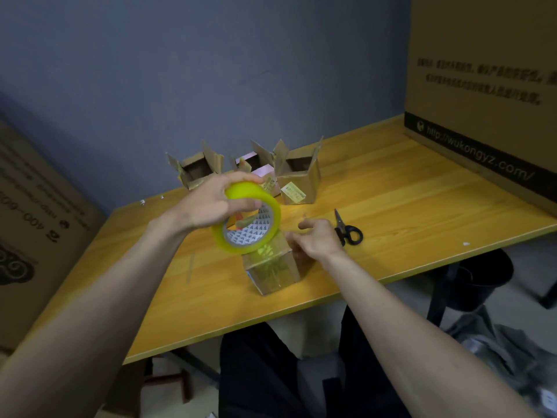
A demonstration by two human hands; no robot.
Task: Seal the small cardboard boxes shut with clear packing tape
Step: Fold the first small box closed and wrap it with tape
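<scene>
Centrally, hands [211, 203] [315, 239] work box [272, 273] near table edge [331, 294].

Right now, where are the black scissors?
The black-handled scissors lie on the yellow wooden table, just right of the person's right hand, in front of the open cardboard box.

Two bare forearms, no sleeves in view, no watch, rings or bands visible. Left hand [211, 203] and right hand [316, 239] both ungloved, nails short and plain where they show. Lower body near the bottom edge: black trousers [259, 372], plain dark fabric, no visible logo or pattern. Torso and upper arms are out of view.
</scene>
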